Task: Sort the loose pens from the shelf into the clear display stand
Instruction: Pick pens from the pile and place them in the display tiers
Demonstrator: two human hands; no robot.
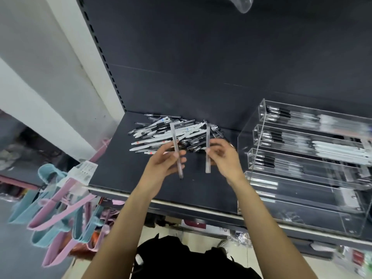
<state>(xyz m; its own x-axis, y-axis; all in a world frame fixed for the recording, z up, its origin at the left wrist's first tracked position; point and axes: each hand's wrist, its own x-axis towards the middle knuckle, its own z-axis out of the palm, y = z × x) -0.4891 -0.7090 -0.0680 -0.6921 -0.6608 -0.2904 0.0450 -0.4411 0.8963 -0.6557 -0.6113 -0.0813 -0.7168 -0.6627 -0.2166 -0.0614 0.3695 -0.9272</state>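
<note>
- Person's dark clothing (181,256) at the bottom edge, nearest the camera; both bare forearms reach up from it toward the pen pile.
- Pink and blue hangers (58,208) hang in a bunch below and left of the pile, off the shelf's left front corner.
- Black shelf (124,172) carries everything; its pale front lip runs between the forearms and the pile.
- Left hand (163,164) sits just in front of the pile, fingers and thumb pinching one pen (176,152) near its middle; pen roughly upright, top end overlapping the pile in view, lower tip below the fingers.
- Right hand (223,156) just right of the left one, also in front of the pile, fingertips pinching a second pen (208,148) about mid-length; that pen near vertical, almost parallel to the first, the two apart.
- Both held pens look grey and translucent; motion blur, so colour and cap detail can't be told for sure.
- Pen pile (171,133) lies loose on the shelf just behind the hands, a jumble of white and black pens at mixed angles, near the back left corner.
- Clear display stand (302,164) stands on the shelf right of the pile, stepped tiers; upper tiers hold rows of black-and-white pens lying lengthwise, front tiers look mostly bare.
- Dark back panel (201,57) rises behind the pile.
</note>
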